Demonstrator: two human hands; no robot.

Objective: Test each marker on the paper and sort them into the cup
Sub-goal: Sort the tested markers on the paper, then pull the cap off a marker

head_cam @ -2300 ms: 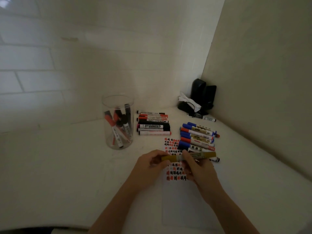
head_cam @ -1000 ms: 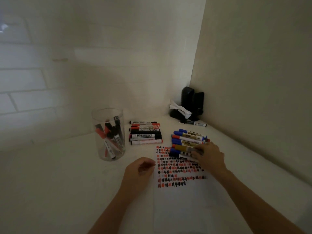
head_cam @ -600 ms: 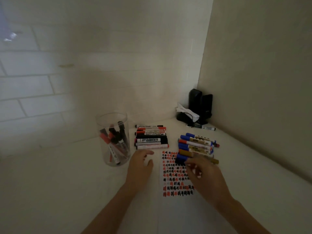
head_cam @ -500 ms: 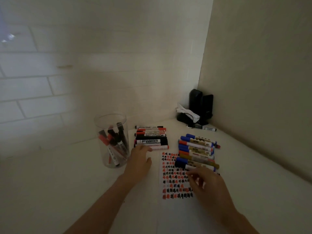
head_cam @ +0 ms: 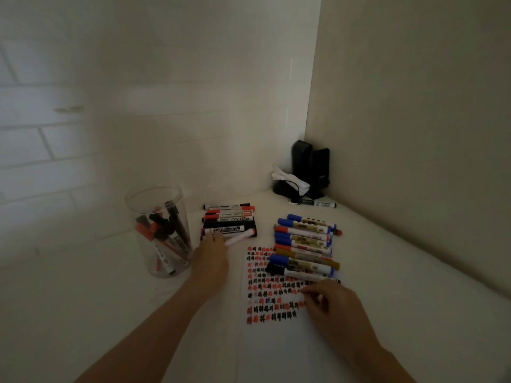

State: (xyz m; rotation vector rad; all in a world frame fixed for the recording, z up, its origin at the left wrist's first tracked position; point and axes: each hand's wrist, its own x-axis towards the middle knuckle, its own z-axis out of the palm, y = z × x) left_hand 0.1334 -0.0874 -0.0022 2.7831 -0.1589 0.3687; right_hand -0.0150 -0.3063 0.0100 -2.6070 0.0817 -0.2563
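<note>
A clear cup (head_cam: 154,269) at the left holds several red and black markers. To its right lies a row of red and black markers (head_cam: 229,217). My left hand (head_cam: 211,261) pinches the near one, a white marker (head_cam: 240,237), which lies tilted off the row. A second row of blue, red and gold markers (head_cam: 304,239) lies further right, overlapping the top of the paper (head_cam: 276,349), which is covered with red and black test marks. My right hand (head_cam: 337,310) rests on the paper just below that row, fingers loosely curled and holding nothing.
Two black upright objects (head_cam: 309,167) and a crumpled white tissue (head_cam: 289,181) sit in the far corner, with a lone marker (head_cam: 315,203) in front of them. Walls close the table in at the back and right.
The gold marker went from both hands back into the right row. My left hand reached forward to the left row and took the white marker. My right hand drew back onto the paper.
</note>
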